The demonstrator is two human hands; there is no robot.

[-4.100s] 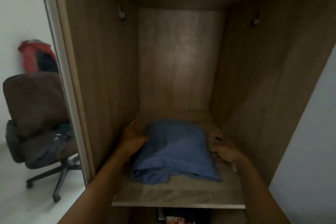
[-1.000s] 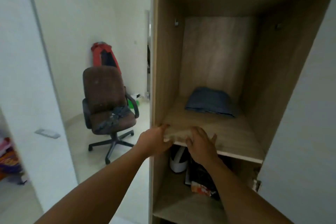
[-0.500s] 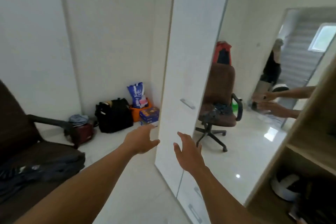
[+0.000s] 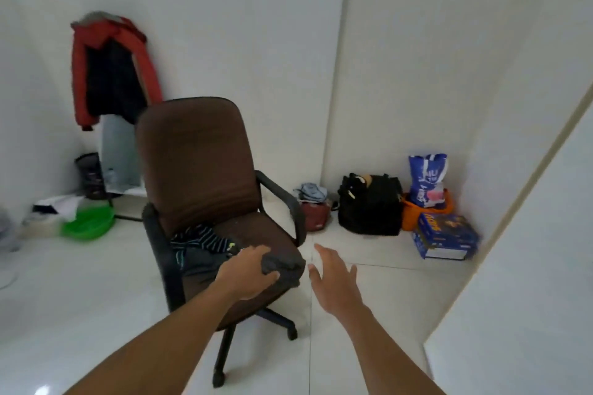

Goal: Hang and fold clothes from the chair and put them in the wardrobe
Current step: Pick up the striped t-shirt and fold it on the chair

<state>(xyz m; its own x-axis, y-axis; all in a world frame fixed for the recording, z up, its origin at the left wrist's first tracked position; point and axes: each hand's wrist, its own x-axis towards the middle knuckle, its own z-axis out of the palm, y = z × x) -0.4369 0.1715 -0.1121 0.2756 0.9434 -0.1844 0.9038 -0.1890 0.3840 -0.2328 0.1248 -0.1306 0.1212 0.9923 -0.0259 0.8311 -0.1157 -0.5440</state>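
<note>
Pickup step: taking the next garment off the chair (image 4: 195,167). Left hand (image 4: 247,272) closes over the front corner of a dark grey garment (image 4: 284,261), fingers on top and thumb curled at its edge, so it grips cloth. Right hand (image 4: 332,276) sits just to the right of that corner, fingers spread and straight, holding nothing and, as far as I can tell, not touching the cloth. Grey garment lies on the seat under and just beyond the left hand, bunched, its corner drooping over the seat's front lip. Further beyond the left hand, toward the backrest and a little to its left, a dark striped garment (image 4: 200,239) with thin pale stripes lies crumpled, touching or overlapping the grey one. Judgement: lift not yet made, this piece not yet folded. Next move likely needs the right hand to take a second hold beside the left, then pull up clear of the striped piece — the two may drag together. Cloth looks soft, limp, wrinkled; what kind of garment, cannot tell.
</note>
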